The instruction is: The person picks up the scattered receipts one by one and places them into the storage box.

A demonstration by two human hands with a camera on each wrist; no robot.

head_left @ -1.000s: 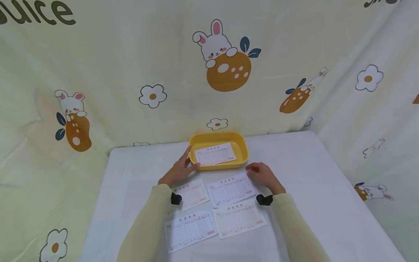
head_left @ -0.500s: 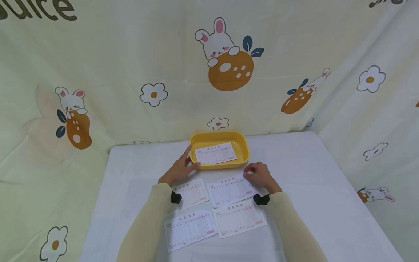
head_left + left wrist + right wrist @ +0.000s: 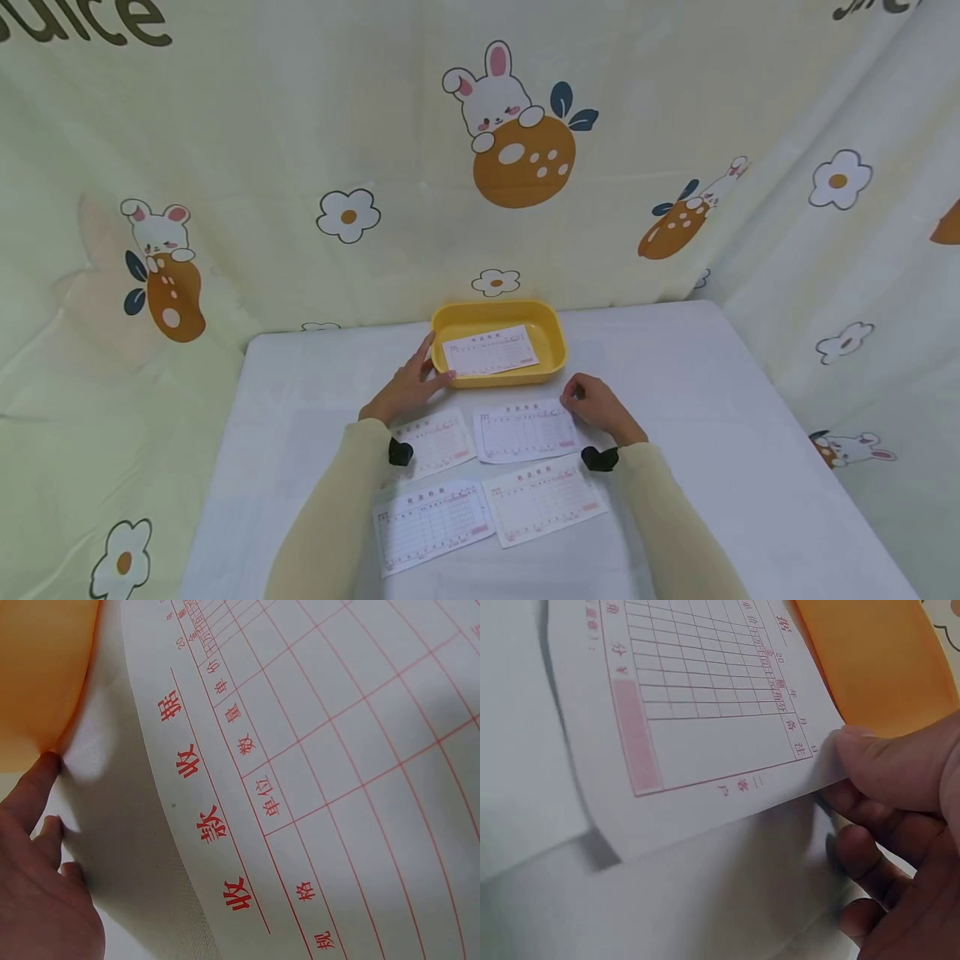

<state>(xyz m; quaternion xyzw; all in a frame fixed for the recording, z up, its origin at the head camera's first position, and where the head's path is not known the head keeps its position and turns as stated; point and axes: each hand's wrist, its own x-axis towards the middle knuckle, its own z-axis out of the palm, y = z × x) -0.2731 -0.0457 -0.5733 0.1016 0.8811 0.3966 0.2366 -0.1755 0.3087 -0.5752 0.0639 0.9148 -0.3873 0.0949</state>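
My right hand (image 3: 597,406) pinches the upper right corner of a printed receipt slip (image 3: 697,712) between thumb and index finger. In the right wrist view that slip's near edge stands off the table and casts a shadow. My left hand (image 3: 405,385) rests at the left end of a yellow tray (image 3: 562,360), thumb at its front rim and fingers along its side. One receipt slip (image 3: 491,352) lies inside the tray. Below my left hand lies a red-printed receipt slip (image 3: 315,765), partly hidden by my wrist in the head view.
Two more receipt slips lie nearer me, a purple-printed receipt (image 3: 433,525) on the left and a red-printed receipt (image 3: 546,502) on the right. A white cloth covers the table (image 3: 735,467). Behind the tray hangs a patterned curtain (image 3: 405,283).
My right hand has moved slightly left onto the slip's corner and now pinches it. That slip has turned a little and its lower edge has shifted up. My left hand keeps its place at the tray.
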